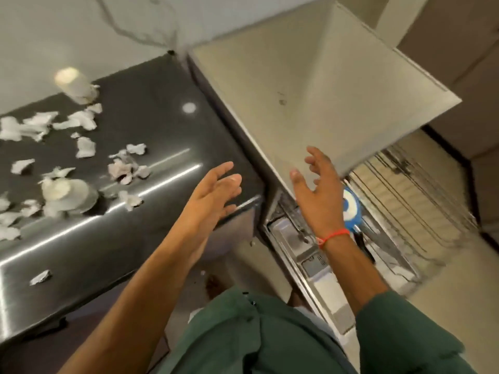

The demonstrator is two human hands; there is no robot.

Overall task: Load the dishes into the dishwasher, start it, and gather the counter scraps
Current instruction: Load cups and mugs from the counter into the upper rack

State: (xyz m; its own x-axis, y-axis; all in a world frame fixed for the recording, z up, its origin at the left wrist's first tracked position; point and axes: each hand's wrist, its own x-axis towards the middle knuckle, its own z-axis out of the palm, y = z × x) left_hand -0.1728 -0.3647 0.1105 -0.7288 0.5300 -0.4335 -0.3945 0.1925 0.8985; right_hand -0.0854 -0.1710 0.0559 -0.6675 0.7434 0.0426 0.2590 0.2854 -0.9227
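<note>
The dishwasher door (310,85) is partly raised, its grey outer face toward me. Below it the wire rack (399,195) shows, with a blue and white dish (351,203) at its near end. My right hand (318,190) hovers open, fingers spread, in front of the door's lower edge, holding nothing. My left hand (216,190) is open with straight fingers over the corner of the dark counter (162,136). White paper scraps (81,122) lie scattered over the counter's left part. The picture is blurred by motion.
A white cup (74,85) stands at the counter's back near the wall. Another white cup or bowl (67,194) sits among the scraps nearer me. The detergent compartment (302,238) on the door's inner panel shows under my right wrist. Beige floor lies at right.
</note>
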